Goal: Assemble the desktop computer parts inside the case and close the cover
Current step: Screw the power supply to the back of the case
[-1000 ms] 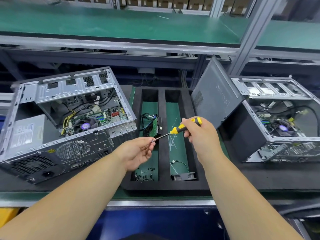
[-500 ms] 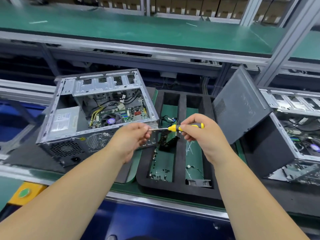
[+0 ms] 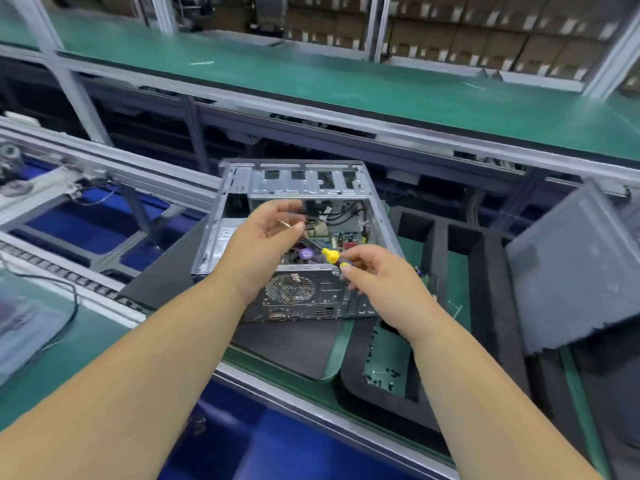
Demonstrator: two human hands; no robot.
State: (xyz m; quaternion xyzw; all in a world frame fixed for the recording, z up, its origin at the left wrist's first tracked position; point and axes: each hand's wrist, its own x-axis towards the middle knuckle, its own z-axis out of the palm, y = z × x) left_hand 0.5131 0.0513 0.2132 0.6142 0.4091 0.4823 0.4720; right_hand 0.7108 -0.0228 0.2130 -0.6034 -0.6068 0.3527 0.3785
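Both hands have swung left from over the foam tray to hover above the open computer case (image 3: pixel 298 237), which sits on its side on the green surface (image 3: pixel 69 344). Right-hand fingers (image 3: pixel 349 268) pinch the yellow-and-black screwdriver (image 3: pixel 330 257) by its handle, while the left hand (image 3: pixel 263 237) holds thumb and fingers loosely spread around the shaft's tip, and whether they touch it is hard to tell. Just right lies the black foam tray (image 3: pixel 440 258), with the grey side cover (image 3: pixel 571 271) leaning beyond it.
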